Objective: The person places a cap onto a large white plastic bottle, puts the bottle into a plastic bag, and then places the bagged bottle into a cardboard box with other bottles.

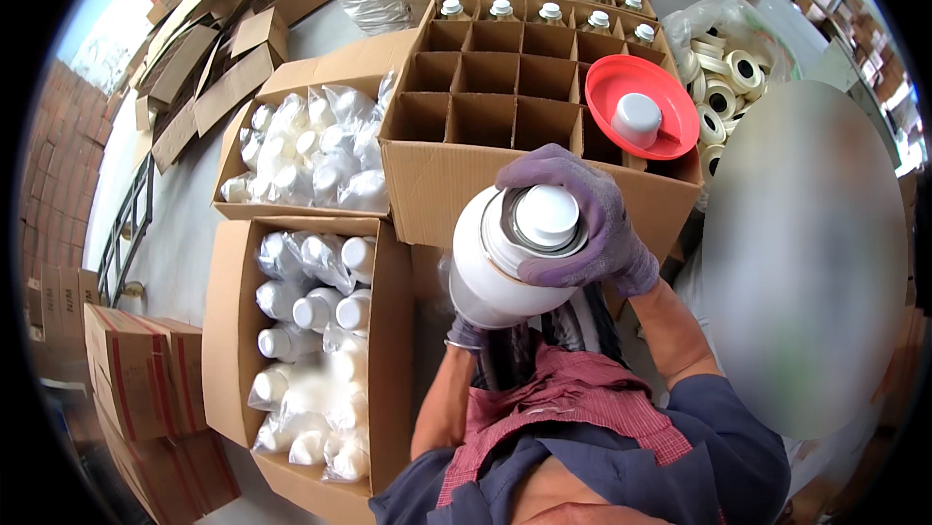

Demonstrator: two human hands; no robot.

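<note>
The right hand (610, 219), in a purple-grey glove, grasps the shoulder of a white canister (474, 268) around its white cap (548, 214). The canister is in front of the person's lap, tilted slightly. The left hand (466, 334) is mostly hidden beneath it; I cannot tell whether it grips. To the left, close by, a carton (225, 331) stands with its flaps spread, bagged white bottles (316, 310) inside its edges. Just beyond the canister rises the front wall of a divided carton (485, 190), its nearer compartments open upward. A red dish (621, 79) overlaps its right edge, narrowing access there. White-capped bottles (549, 14) line its far row. Farther left, grey floor (180, 224) runs toward piled cardboard (184, 69).
</note>
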